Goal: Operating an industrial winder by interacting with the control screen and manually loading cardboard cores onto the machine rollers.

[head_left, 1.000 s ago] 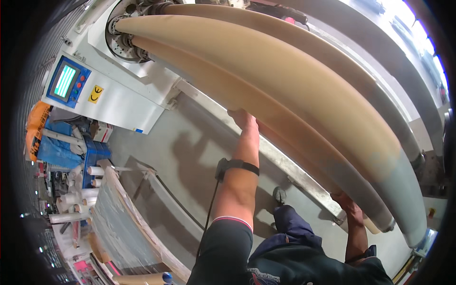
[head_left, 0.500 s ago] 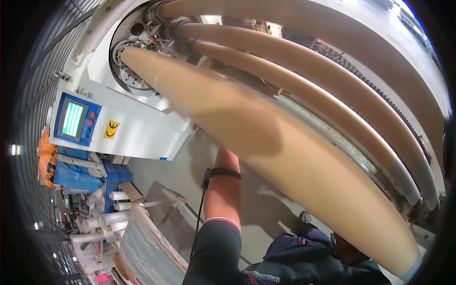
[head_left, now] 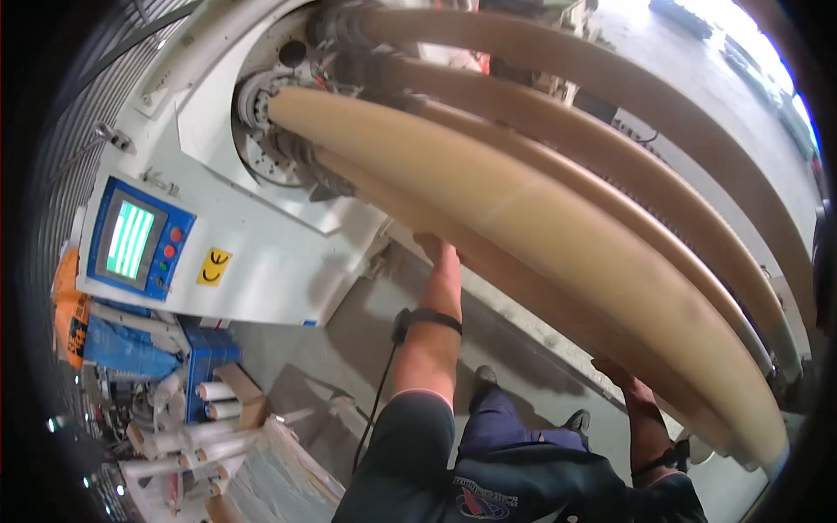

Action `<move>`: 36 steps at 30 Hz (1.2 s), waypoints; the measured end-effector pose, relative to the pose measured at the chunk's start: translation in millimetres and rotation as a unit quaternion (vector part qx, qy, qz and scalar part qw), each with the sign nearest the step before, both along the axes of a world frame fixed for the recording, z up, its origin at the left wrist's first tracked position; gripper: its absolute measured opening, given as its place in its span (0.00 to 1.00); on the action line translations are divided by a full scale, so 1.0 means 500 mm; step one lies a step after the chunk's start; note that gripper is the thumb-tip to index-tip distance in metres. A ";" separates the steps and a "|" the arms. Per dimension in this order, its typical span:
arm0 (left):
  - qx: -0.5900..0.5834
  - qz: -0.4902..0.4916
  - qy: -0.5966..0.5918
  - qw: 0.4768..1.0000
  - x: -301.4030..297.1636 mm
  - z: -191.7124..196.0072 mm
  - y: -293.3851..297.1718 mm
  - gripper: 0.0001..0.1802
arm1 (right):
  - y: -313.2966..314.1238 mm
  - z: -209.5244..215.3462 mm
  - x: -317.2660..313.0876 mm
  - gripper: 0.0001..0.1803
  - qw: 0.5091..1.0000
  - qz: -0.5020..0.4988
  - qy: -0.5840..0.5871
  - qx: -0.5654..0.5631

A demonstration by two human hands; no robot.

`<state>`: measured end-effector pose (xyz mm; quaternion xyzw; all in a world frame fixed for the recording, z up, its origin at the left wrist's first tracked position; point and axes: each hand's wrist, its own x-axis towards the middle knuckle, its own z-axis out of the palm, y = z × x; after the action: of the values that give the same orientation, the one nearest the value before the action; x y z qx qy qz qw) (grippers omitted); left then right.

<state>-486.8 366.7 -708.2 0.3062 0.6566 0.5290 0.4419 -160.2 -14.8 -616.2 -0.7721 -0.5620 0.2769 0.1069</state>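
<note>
A long tan tube [head_left: 523, 209] runs diagonally across the head view, from the machine's round hub at upper left to the lower right. Below it lies a second, shaded tan tube [head_left: 523, 288], partly covered by the first. My left hand [head_left: 438, 250] is at the lower edge of the shaded tube, towards its hub end; its fingers are partly hidden and blurred. Farther right, my right hand [head_left: 617, 373] is at that tube's underside, its visible fingers stretched out to the left. Whether either hand presses on the tube, I cannot tell.
More tan tubes [head_left: 575, 161] span the machine behind. On the white machine housing [head_left: 261, 279] at left sits a blue control panel [head_left: 139, 240] with a lit screen and round buttons. A blue crate [head_left: 209, 344], white rolls [head_left: 214, 390] and a plastic-covered stack [head_left: 279, 462] stand at lower left.
The front tube appears farther up and away, and the shaded tube now shows below it. My right hand and forearm have come into sight. My left hand is less covered.
</note>
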 end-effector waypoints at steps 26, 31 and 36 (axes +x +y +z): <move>0.558 -0.191 0.324 0.740 0.085 0.711 -0.357 0.21 | -0.333 0.573 -0.035 0.25 0.833 -0.122 -0.221 0.492; 0.626 -0.162 0.418 0.638 0.123 0.712 -0.324 0.19 | -0.275 0.590 0.040 0.21 0.824 -0.167 -0.318 0.439; 0.638 -0.163 0.395 0.640 0.132 0.706 -0.316 0.18 | -0.268 0.546 0.075 0.24 0.818 -0.170 -0.394 0.382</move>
<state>-420.7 208.8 -355.1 0.7945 0.2072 0.5644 -0.0859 -122.4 -148.7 -343.2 -0.7954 -0.4769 -0.3108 0.2080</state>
